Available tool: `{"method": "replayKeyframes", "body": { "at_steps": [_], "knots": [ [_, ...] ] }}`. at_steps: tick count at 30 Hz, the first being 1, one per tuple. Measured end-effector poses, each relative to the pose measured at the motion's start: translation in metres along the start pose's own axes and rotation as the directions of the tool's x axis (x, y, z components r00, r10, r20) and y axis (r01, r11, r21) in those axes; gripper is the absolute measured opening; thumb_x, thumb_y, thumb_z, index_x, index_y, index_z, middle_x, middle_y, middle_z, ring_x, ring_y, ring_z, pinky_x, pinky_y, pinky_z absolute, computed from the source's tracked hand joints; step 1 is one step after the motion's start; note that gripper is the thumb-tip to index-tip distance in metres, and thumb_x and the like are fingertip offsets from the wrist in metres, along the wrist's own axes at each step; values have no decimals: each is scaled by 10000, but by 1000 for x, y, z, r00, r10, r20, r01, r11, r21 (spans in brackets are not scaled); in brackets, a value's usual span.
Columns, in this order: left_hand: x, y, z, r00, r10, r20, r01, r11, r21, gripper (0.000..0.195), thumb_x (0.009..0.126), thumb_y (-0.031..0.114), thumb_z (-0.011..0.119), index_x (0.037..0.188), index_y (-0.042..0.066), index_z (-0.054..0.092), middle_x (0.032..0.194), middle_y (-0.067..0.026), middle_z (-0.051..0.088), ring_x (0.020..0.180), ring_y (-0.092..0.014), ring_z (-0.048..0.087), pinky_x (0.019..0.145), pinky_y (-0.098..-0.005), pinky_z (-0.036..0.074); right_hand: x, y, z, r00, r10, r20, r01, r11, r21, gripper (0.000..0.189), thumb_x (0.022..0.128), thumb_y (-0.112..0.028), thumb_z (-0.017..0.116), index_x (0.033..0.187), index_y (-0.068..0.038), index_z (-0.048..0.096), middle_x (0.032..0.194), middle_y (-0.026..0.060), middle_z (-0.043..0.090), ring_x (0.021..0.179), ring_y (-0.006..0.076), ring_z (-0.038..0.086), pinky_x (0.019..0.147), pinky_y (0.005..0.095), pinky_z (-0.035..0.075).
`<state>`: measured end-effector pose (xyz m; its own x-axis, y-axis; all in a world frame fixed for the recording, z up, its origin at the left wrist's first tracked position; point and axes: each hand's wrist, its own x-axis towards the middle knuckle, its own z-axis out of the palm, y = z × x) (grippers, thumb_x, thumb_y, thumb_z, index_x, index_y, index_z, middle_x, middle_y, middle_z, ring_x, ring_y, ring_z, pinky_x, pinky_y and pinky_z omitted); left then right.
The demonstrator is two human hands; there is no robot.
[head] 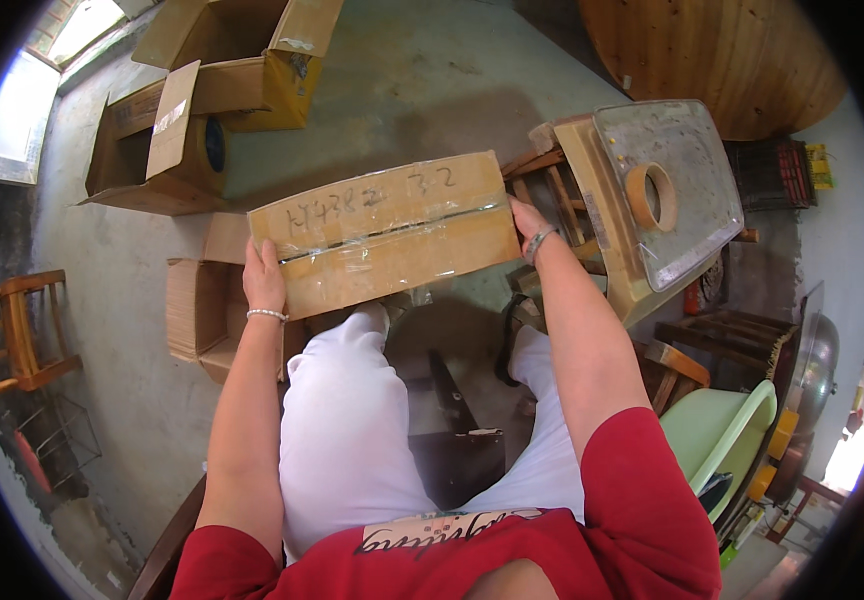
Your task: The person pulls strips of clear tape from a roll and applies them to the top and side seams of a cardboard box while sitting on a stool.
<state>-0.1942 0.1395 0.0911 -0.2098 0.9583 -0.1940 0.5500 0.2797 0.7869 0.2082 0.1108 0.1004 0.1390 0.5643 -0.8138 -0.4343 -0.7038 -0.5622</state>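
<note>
Between my two hands a long cardboard box (394,262) is held up over my knees. Clear tape covers its upper face, where the two flaps meet in a dark narrow seam, and one flap bears handwriting. My left hand (264,276) grips its left end, thumb on the near face. At the opposite end my right hand (531,226) holds the box, fingers partly hidden behind it. Just to the right, a roll of tape (651,196) lies on a clear plastic lid (683,247) atop a stool-like stand.
An open cardboard carton (195,311) sits on the floor by my left forearm. Larger open cartons (282,90) stand farther ahead on the left. A wooden chair (26,334) is at far left, a green basin (721,435) at right, and a round wooden tabletop (717,56) at the back.
</note>
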Motion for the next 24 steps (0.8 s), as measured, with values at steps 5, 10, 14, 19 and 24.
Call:
{"method": "replayKeyframes", "body": {
  "at_steps": [5,10,14,19,24],
  "knots": [
    [3,-9,-1,1000,27,0,-27,1000,8,420,901,331,419,1220,60,449,1059,-212,579,983,-367,548,817,-401,426,14,4,-6,986,-53,-160,25,985,-173,412,858,-352,488,1115,-36,552,989,94,614,871,202,583,704,343,469],
    [1,-4,7,1000,13,3,-13,998,62,465,903,343,412,1246,29,414,1069,-229,569,1000,-383,533,829,-410,422,31,15,-35,826,-391,-407,339,920,-197,357,902,-273,450,1124,-6,532,974,117,603,820,223,583,725,330,477],
    [-2,0,2,1000,10,-22,-8,996,91,460,905,337,411,1249,32,413,1068,-224,572,995,-381,536,823,-410,424,-1,25,-39,434,-832,-346,521,545,-657,343,895,-175,439,1189,-7,493,1104,150,569,1004,261,539,869,341,414],
    [-4,-1,-4,999,-1,-33,3,998,55,443,906,327,415,1243,39,423,1064,-220,576,985,-373,544,815,-402,427,-81,40,60,236,-853,466,446,-331,-831,414,815,-178,516,1206,-49,478,1303,126,422,1220,266,375,1016,434,262],
    [-4,9,0,1000,11,1,-11,999,31,434,906,317,418,1241,41,426,1070,-217,574,989,-367,544,818,-398,425,-78,58,89,485,-631,606,467,-399,-789,521,817,-286,527,1273,-67,403,1341,78,385,1256,229,330,1038,469,197]
  ]
}}
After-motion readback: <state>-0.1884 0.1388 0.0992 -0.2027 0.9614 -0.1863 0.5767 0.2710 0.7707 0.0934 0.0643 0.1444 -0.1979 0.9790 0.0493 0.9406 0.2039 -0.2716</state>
